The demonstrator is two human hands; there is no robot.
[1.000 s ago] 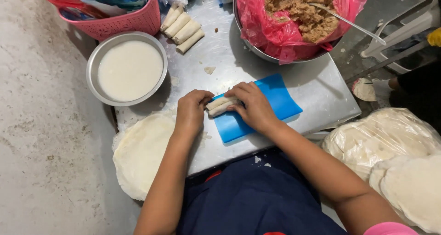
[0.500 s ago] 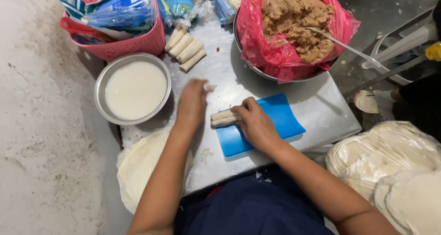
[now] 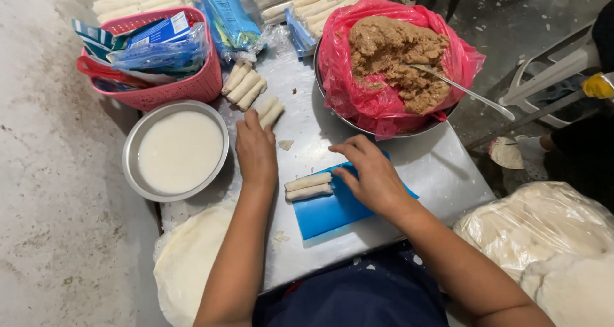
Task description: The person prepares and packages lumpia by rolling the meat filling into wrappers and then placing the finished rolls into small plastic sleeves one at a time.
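The left hand (image 3: 256, 151) is lying open and flat on the metal table (image 3: 441, 173), its fingertips touching a pair of rolls (image 3: 270, 111) near the far edge. The right hand (image 3: 371, 173) is resting loosely open on the blue mat (image 3: 332, 212) near the front edge, gripping nothing, with two finished rolls (image 3: 308, 186) lying just beside its fingers at the mat's left edge.

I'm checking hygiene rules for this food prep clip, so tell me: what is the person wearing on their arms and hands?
Nothing shows on either one. The left hand and the right hand are bare, with no gloves, and no ring, watch or bracelet can be seen. Both forearms are uncovered up to the edge of the picture, so no sleeves show. The dark blue clothing covers only the body below.
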